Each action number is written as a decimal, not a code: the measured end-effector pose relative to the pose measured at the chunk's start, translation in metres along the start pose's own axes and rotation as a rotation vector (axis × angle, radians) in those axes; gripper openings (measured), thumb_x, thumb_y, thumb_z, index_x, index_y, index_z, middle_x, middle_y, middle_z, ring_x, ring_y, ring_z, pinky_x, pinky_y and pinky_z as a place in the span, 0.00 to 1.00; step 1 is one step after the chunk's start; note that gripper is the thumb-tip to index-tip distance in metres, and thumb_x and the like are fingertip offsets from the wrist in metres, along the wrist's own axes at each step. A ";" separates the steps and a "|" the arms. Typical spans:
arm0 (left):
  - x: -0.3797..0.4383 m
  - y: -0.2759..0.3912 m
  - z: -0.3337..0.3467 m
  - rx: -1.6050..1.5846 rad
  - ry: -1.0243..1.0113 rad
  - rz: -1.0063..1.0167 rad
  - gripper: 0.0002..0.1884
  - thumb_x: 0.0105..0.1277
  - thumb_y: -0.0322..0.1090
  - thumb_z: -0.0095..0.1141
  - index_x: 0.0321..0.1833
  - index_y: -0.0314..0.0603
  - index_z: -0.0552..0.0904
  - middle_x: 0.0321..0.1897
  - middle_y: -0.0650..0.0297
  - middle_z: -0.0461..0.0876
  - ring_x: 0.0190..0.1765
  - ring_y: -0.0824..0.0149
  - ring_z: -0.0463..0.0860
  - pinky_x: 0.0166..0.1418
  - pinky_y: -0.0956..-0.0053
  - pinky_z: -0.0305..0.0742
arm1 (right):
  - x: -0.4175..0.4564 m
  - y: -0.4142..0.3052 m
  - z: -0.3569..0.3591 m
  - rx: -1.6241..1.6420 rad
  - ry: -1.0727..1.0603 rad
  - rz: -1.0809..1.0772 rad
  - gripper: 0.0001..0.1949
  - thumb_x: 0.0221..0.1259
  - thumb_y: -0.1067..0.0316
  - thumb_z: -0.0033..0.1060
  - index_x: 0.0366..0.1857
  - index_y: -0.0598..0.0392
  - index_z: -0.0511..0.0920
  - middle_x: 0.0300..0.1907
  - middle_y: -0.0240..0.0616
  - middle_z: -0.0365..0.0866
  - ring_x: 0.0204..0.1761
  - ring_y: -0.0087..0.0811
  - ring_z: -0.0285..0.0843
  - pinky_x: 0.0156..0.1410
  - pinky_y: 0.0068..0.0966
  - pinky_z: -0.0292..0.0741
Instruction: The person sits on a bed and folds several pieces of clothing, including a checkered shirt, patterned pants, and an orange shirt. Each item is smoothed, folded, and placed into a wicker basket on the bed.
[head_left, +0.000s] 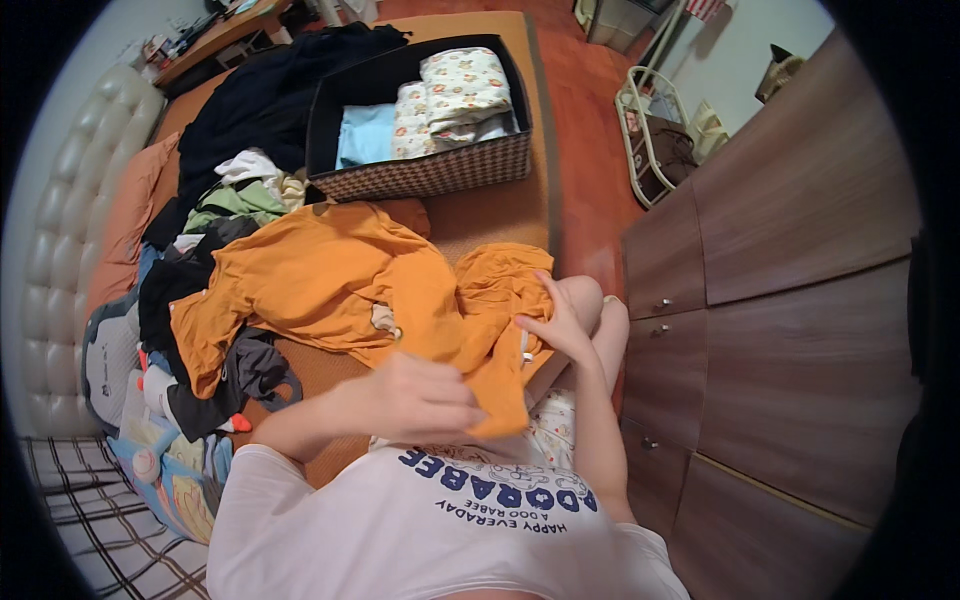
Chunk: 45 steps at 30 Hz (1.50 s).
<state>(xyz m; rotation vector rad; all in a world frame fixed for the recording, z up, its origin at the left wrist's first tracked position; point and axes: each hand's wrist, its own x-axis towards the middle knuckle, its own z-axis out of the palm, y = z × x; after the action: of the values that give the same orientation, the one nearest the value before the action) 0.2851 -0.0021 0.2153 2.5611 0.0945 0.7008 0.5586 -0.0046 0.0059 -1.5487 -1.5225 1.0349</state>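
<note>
A large orange garment (322, 255) with buttons lies spread across the bed and over my lap. My left hand (420, 397), blurred, has its fingers curled at the garment's near edge and appears to pinch it. On the right, my right hand (559, 319) holds a bunched part of the same garment between thumb and fingers, beside a small white label (526, 349). Just beyond the garment stands a fabric storage box (427, 171) with a houndstooth front. Inside it are a folded light-blue cloth (367, 135) and folded white patterned cloths (466, 86).
Heaped clothes, including a green piece (238, 202) and a dark grey one (262, 367), lie left on the bed mat (322, 375). Dark fabric (247, 97) spreads behind them. A tufted headboard (71, 225) borders the left. Wooden cabinets (795, 375) and a white-framed rack (637, 187) stand right.
</note>
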 end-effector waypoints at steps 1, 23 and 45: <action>-0.008 -0.004 -0.014 0.017 0.057 -0.049 0.08 0.54 0.35 0.66 0.35 0.46 0.82 0.27 0.70 0.78 0.25 0.70 0.75 0.23 0.76 0.68 | 0.001 -0.004 0.001 0.004 -0.106 -0.048 0.43 0.46 0.57 0.77 0.69 0.53 0.64 0.68 0.50 0.60 0.70 0.46 0.60 0.74 0.35 0.59; 0.122 -0.004 -0.298 1.190 1.114 0.078 0.09 0.72 0.34 0.51 0.37 0.34 0.77 0.17 0.53 0.69 0.20 0.68 0.70 0.26 0.69 0.67 | 0.052 -0.387 -0.300 -0.139 1.317 -1.093 0.14 0.72 0.66 0.47 0.53 0.58 0.79 0.51 0.47 0.82 0.50 0.36 0.83 0.55 0.33 0.80; -0.045 0.008 0.044 -0.463 -0.282 -0.520 0.15 0.68 0.45 0.59 0.42 0.38 0.78 0.22 0.51 0.77 0.26 0.55 0.78 0.32 0.64 0.72 | -0.124 -0.040 -0.153 0.686 0.984 0.094 0.15 0.75 0.62 0.45 0.59 0.55 0.70 0.55 0.44 0.78 0.56 0.34 0.77 0.60 0.32 0.75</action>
<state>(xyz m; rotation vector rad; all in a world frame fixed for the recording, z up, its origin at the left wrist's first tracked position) 0.2676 -0.0365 0.1653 2.0340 0.4313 0.1359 0.6833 -0.1201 0.1137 -1.2932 -0.3598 0.5679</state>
